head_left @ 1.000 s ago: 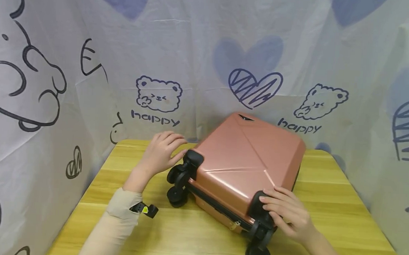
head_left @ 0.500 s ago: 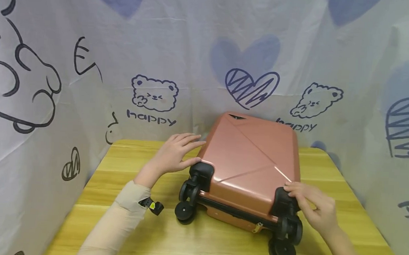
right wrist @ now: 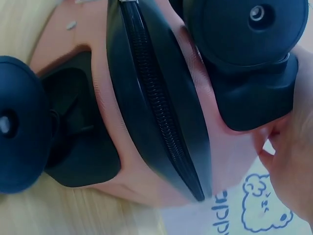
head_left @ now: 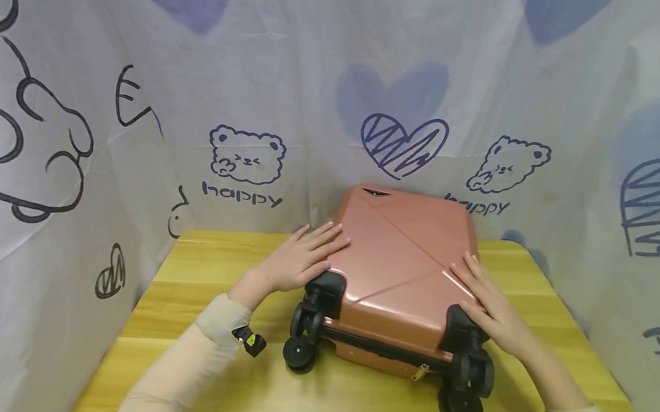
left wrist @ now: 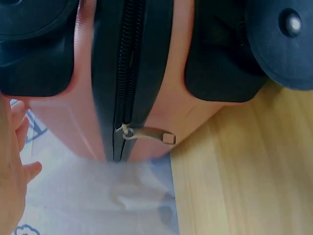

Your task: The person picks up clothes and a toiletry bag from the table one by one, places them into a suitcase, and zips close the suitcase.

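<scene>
A pink hard-shell suitcase (head_left: 400, 252) lies flat on the table, its wheeled end towards me. My left hand (head_left: 294, 260) rests with extended fingers on its left edge, above the black corner guard (head_left: 329, 289). On the opposite edge, the fingers of my right hand (head_left: 497, 311) lie nearly straight against the shell, close to the other corner guard. Black wheels (head_left: 299, 354) stick out at the near corners. In the left wrist view, a black zipper (left wrist: 128, 73) runs along the side and ends in a metal zipper pull (left wrist: 154, 135). The suitcase's underside is hidden.
The yellow wood-grain table (head_left: 205, 286) shows on both sides of the suitcase and in front of it. White cloth (head_left: 312, 107) printed with hearts and bears hangs behind and at both sides. The suitcase's far end is close to the back cloth.
The suitcase has turned so its wheeled end faces me more squarely. My right hand has moved from the corner guard up along the right edge; my left hand has shifted right onto the shell.
</scene>
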Available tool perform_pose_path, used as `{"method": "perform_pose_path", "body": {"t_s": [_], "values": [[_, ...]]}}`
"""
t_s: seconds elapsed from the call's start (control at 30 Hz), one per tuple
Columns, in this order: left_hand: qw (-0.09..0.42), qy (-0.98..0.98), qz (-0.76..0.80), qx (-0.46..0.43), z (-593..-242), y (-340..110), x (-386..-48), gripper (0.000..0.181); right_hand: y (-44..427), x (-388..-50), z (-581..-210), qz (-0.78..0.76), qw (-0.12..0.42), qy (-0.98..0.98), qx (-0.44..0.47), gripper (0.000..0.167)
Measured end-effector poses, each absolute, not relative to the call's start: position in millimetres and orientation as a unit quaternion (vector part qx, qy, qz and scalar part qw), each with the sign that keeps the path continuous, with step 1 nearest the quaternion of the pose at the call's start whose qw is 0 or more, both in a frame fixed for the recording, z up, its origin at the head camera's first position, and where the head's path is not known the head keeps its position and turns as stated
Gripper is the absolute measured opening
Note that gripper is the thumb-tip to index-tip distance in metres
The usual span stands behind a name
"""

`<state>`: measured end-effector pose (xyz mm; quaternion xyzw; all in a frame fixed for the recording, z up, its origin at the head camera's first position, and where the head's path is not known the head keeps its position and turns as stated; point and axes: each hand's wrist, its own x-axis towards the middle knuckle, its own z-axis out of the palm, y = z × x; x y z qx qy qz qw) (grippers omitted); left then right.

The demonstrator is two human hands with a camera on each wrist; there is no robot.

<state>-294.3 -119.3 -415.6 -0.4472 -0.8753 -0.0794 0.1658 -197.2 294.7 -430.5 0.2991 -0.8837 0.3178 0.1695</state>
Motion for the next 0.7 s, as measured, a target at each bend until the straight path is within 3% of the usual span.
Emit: {"method": "perform_pose_path", "body": {"t_s": [0.33, 0.7], "values": [[0.201, -0.850, -0.140, -0.466, -429, -113, -269, 0.058, 306, -220, -425, 0.269, 0.154, -0.901, 0.303, 0.059], [0.257, -0.812, -0.233, -0.469, -444, -104, -278, 0.063, 313, -238, -423, 0.187, 0.223, -0.900, 0.325, 0.050]]}}
